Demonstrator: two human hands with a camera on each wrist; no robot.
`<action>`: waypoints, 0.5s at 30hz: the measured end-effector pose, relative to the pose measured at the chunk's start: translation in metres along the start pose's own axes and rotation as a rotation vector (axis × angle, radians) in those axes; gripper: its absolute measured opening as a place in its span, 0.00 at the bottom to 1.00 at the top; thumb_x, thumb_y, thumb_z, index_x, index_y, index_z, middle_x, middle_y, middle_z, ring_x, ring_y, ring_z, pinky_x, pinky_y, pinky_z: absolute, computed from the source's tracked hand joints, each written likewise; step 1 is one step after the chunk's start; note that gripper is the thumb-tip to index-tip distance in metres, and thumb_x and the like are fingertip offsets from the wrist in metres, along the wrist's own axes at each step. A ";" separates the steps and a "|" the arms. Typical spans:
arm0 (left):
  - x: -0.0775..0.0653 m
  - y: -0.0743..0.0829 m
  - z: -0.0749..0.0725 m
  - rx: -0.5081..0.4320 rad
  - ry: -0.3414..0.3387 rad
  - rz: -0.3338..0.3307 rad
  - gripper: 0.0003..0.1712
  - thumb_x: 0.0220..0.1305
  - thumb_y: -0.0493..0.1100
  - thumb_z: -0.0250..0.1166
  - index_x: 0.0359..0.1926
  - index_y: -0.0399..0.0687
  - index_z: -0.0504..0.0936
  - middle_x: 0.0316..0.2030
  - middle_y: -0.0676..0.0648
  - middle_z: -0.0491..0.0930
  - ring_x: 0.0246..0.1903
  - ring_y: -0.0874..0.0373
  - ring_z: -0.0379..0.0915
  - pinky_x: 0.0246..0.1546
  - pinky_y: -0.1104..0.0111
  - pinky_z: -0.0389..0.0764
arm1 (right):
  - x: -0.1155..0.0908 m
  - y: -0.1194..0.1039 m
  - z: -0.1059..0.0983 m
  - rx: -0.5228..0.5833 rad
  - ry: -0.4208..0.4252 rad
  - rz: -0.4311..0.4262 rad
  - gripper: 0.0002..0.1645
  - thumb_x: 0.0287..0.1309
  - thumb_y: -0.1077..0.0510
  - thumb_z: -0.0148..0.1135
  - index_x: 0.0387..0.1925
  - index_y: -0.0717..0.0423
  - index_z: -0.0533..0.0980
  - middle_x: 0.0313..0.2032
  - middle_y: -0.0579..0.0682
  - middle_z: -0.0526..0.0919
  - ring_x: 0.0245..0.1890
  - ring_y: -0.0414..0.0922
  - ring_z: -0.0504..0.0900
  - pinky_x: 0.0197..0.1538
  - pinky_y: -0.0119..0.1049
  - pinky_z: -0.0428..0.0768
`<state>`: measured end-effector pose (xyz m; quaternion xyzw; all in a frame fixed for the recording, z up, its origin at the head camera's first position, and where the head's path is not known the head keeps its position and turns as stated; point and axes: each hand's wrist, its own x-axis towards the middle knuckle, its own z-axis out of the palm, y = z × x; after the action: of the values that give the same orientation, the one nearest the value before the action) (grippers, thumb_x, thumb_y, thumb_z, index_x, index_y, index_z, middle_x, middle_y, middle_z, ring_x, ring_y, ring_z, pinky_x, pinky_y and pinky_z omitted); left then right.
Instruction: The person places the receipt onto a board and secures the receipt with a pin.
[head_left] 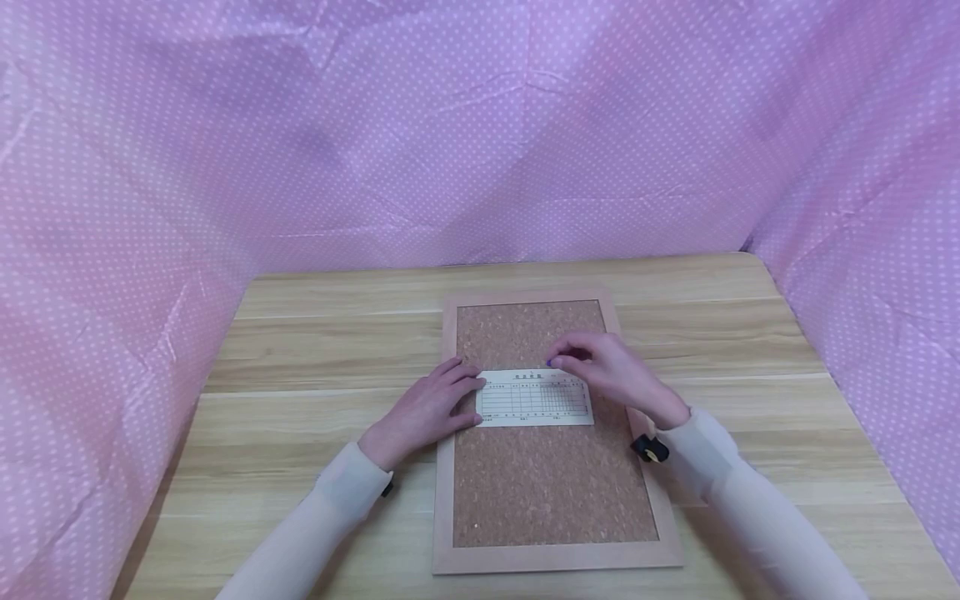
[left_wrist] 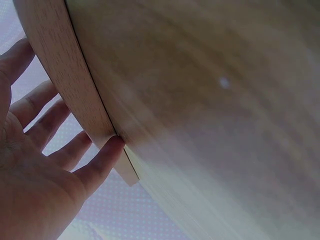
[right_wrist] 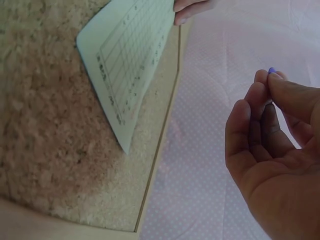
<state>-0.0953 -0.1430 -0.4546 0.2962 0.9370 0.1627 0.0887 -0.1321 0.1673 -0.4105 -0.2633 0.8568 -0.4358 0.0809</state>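
A cork board (head_left: pixel 555 492) with a pale wooden frame lies flat on the table. Across its middle rests a printed receipt slip (head_left: pixel 525 406) with a ruled grid. Outstretched fingers of my left hand (head_left: pixel 423 412) rest on the slip's left edge, the palm over the board's left frame. Between thumb and fingertips, my right hand (head_left: pixel 618 375) pinches a small blue push pin (right_wrist: pixel 271 70), mostly hidden by the fingers. That hand is over the slip's top edge, right of its middle. In the right wrist view the slip's near corner stands slightly off the cork.
The wood-grain table (head_left: pixel 330 333) extends around the board on all sides. Pink dotted cloth (head_left: pixel 480 133) hangs behind the table and along both sides. A black wrist camera (head_left: pixel 649 448) sits under the right sleeve cuff, over the board's right frame.
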 end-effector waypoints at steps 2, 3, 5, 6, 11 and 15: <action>0.000 0.000 0.000 0.001 -0.001 -0.001 0.33 0.66 0.54 0.73 0.66 0.43 0.79 0.70 0.43 0.72 0.75 0.40 0.56 0.64 0.41 0.73 | 0.002 0.002 0.001 -0.011 -0.005 -0.007 0.06 0.68 0.63 0.66 0.43 0.57 0.86 0.43 0.45 0.89 0.43 0.42 0.84 0.47 0.39 0.83; 0.000 0.000 0.000 0.002 -0.002 -0.002 0.33 0.66 0.54 0.73 0.66 0.43 0.79 0.70 0.43 0.72 0.75 0.41 0.56 0.63 0.41 0.73 | 0.004 0.002 0.002 -0.015 -0.008 -0.011 0.06 0.68 0.64 0.66 0.43 0.57 0.86 0.43 0.45 0.89 0.43 0.42 0.84 0.48 0.39 0.83; 0.000 -0.001 0.000 0.003 -0.004 -0.004 0.33 0.66 0.54 0.73 0.67 0.43 0.79 0.70 0.43 0.72 0.75 0.41 0.56 0.63 0.42 0.73 | 0.007 0.003 0.004 -0.019 -0.015 -0.018 0.05 0.68 0.64 0.67 0.42 0.57 0.86 0.42 0.45 0.89 0.43 0.42 0.84 0.48 0.40 0.83; 0.000 -0.001 0.001 0.004 -0.005 -0.004 0.33 0.66 0.54 0.72 0.67 0.43 0.79 0.70 0.43 0.72 0.75 0.41 0.56 0.63 0.42 0.73 | 0.008 0.004 0.005 -0.020 -0.020 -0.024 0.05 0.67 0.64 0.67 0.41 0.56 0.86 0.41 0.45 0.89 0.43 0.42 0.84 0.48 0.41 0.82; 0.000 -0.001 0.001 0.005 -0.004 -0.001 0.33 0.66 0.54 0.72 0.66 0.43 0.79 0.70 0.43 0.72 0.75 0.40 0.57 0.64 0.42 0.73 | 0.014 0.008 0.008 -0.009 -0.050 -0.040 0.04 0.67 0.65 0.67 0.40 0.58 0.86 0.38 0.45 0.88 0.40 0.41 0.83 0.46 0.39 0.82; 0.001 -0.001 0.001 0.005 -0.006 -0.002 0.33 0.66 0.54 0.72 0.66 0.43 0.79 0.70 0.43 0.72 0.75 0.40 0.57 0.64 0.42 0.73 | 0.017 0.013 0.011 -0.010 -0.076 -0.041 0.05 0.68 0.65 0.65 0.41 0.59 0.86 0.38 0.49 0.89 0.37 0.41 0.82 0.42 0.36 0.80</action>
<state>-0.0960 -0.1430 -0.4554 0.2962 0.9374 0.1593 0.0908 -0.1476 0.1571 -0.4260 -0.2977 0.8497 -0.4228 0.1031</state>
